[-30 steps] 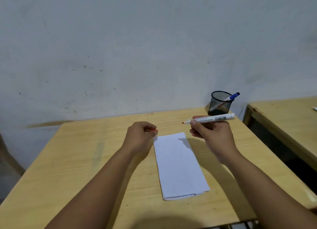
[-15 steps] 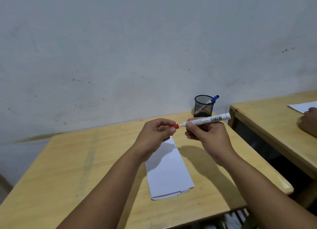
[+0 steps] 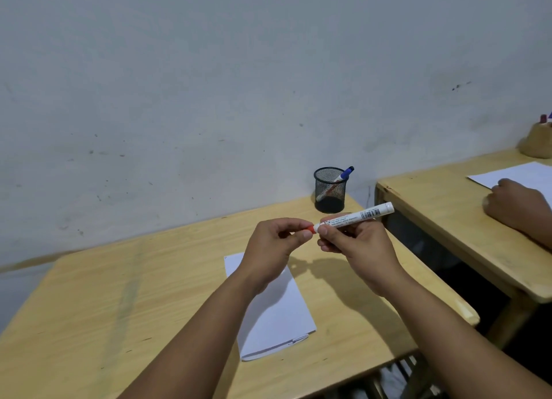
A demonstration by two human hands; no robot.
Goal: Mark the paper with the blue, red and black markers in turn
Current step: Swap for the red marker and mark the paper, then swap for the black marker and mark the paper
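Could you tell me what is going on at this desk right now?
A person holds a white-barrelled red marker in the right hand, above the paper on the desk. The left hand pinches its red cap at the tip. A blue marker stands in the mesh cup. No marks are visible on the paper.

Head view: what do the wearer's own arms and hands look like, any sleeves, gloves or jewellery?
Both forearms are bare as far as the frame shows: no sleeves in view. The left hand and right hand wear no gloves; no rings, watch or bracelet are visible. Fingernails look short and unpainted.
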